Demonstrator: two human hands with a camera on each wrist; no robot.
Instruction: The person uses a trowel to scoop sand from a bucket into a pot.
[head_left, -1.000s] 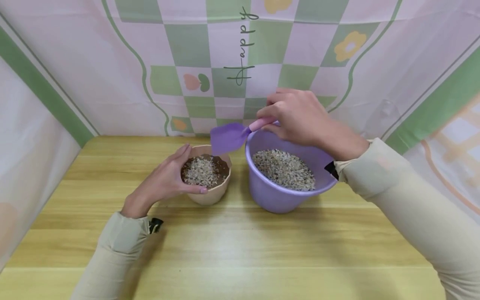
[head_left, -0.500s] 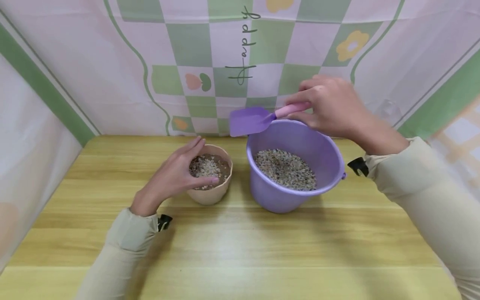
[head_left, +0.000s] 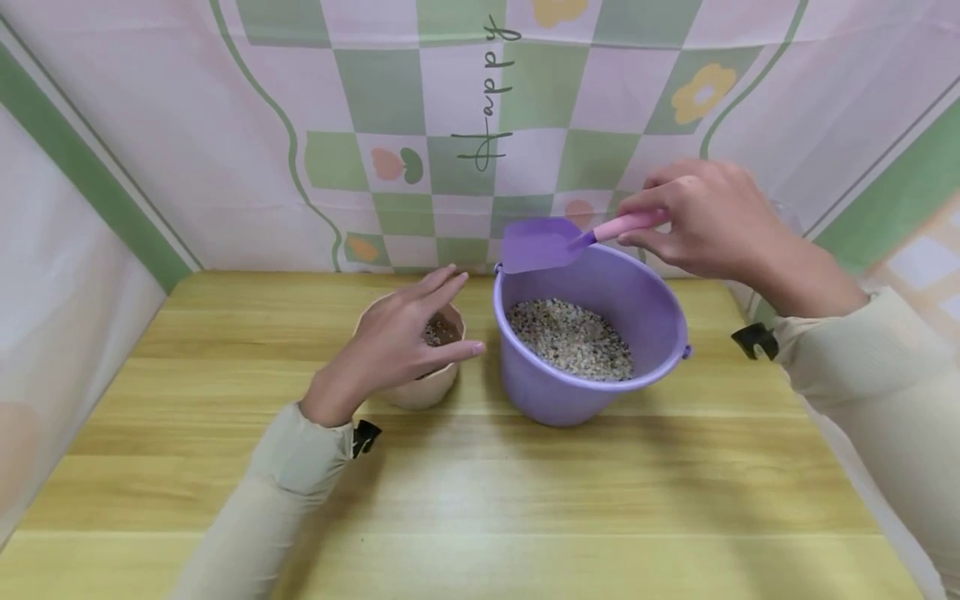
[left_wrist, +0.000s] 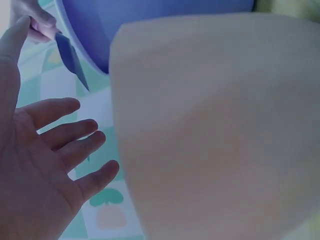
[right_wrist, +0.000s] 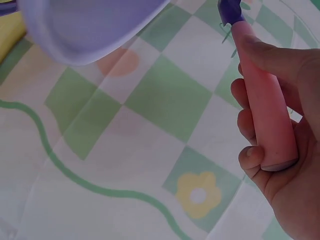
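My right hand grips the pink handle of a small purple shovel, whose flat blade is over the back left rim of a purple bucket. In the right wrist view the fingers wrap round the handle. Gravel fills the lower part of the bucket. My left hand hovers with spread, fairly straight fingers over a beige flower pot, hiding most of its brown soil and gravel. The left wrist view shows the open palm beside the pot wall.
Both containers stand on a wooden table. A checked cloth printed with "Happy" hangs right behind the table's back edge. Pale cloth also hangs at the left side.
My left hand has let go of the pot's left side and moved right, across its top. My right hand has carried the shovel right, from above the pot to over the bucket's rim.
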